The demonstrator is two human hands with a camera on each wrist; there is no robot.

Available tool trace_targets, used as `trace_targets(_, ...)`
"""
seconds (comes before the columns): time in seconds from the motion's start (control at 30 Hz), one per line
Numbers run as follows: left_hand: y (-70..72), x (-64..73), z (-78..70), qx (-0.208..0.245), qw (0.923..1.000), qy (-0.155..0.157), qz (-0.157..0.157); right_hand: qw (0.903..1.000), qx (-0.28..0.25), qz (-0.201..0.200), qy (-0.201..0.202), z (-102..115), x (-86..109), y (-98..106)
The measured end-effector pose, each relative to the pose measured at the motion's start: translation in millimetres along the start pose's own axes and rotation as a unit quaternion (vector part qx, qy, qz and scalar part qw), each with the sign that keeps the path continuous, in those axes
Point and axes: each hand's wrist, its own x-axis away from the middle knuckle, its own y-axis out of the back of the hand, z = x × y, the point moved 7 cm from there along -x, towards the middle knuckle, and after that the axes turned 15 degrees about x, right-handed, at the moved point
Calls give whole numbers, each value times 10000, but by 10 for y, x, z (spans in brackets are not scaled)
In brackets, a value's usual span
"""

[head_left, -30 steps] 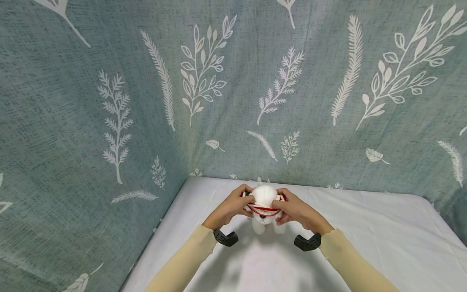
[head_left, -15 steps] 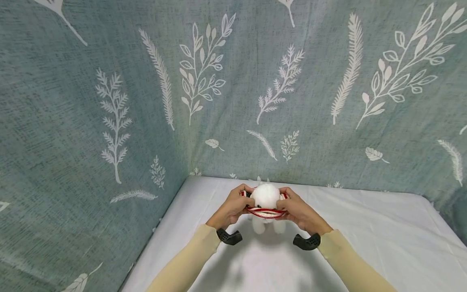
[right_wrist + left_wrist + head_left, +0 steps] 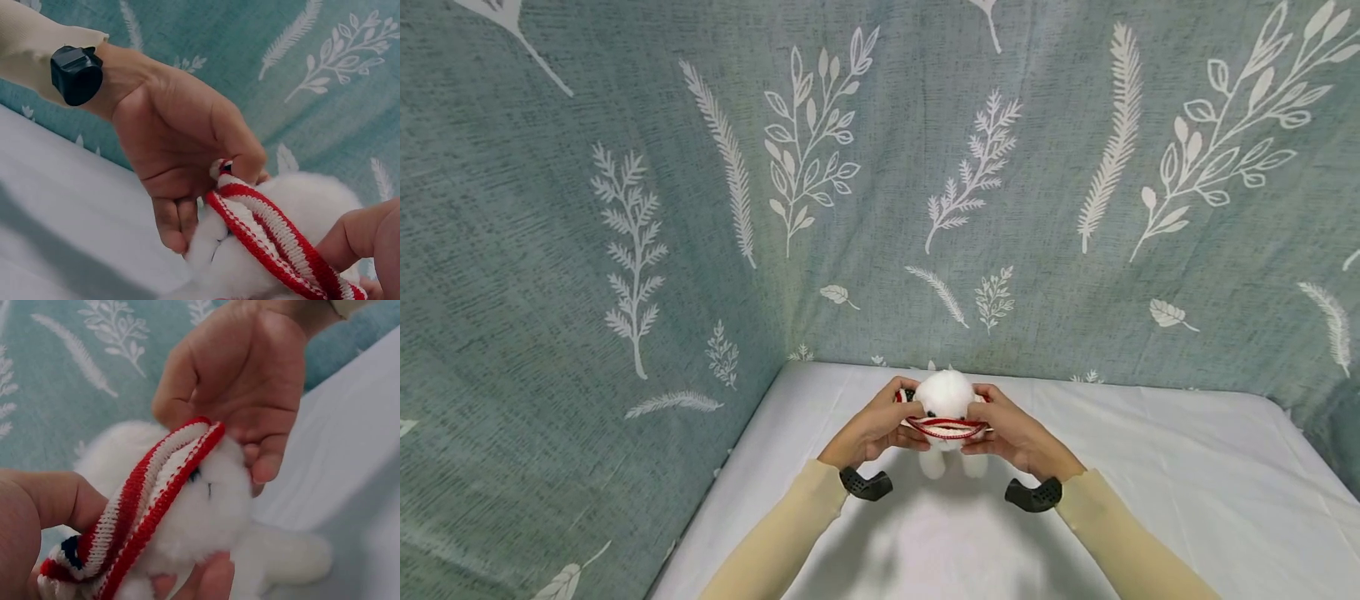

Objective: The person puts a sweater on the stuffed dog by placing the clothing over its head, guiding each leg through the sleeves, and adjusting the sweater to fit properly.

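A white plush animal (image 3: 945, 392) with dark eyes stands on the cloth-covered table, facing my camera. A red and white striped knitted piece of clothing (image 3: 947, 428) with a dark blue patch runs across its face, just below the eyes, and reaches round the sides of its head. Its red-edged opening is stretched between my hands. My left hand (image 3: 874, 427) pinches one end, thumb on the knit and fingers lower down by the head. At the other end my right hand (image 3: 1021, 432) holds the knit likewise. Fingers and cloth hide the toy's sides; its white legs (image 3: 297, 555) show below.
A white cloth (image 3: 1157, 467) covers the table. Grey-green curtains (image 3: 880, 183) with white leaf prints hang behind it and along the left side. Black wrist devices (image 3: 1033, 495) sit on both wrists.
The knit opening has slid down the plush animal's face, from over the eyes to below them. Both hands dipped slightly while stretching it, then rose a little, and have kept hold.
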Motion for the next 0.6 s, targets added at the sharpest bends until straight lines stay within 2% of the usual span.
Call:
trace_targets(0.17,-10,-5,26,33,9998,167,37,9999,-118,26,-74,-10,1,4)
trace_targets(0.6,-33,-15,44,-73,9998,150,-93,9994,-311,97,-143,-7,3,-45)
